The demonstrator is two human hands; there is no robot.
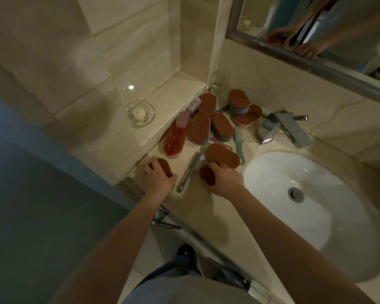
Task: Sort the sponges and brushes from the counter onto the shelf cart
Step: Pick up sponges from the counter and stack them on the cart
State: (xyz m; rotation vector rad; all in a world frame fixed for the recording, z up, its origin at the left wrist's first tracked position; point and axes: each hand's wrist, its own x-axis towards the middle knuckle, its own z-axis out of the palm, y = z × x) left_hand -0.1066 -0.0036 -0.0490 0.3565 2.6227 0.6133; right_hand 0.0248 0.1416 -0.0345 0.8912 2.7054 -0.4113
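Brown sponge [165,166] gripped in left hand [157,179], second sponge [207,176] gripped in right hand [226,179], grey brush [190,172] between them

The stone worktop [219,207] carries a heap of brown-topped sponges [222,126] mixed with a red brush [174,139], a pink brush [193,104] and a green brush [238,139], a glass [221,84] upright in the back corner and a tap [283,130] beside the basin [294,207]. Nearer the front edge lies a grey brush [191,172], and either side of it a left front sponge [162,166] and a right front sponge [206,176] seem to rest on the surface, partly hidden.
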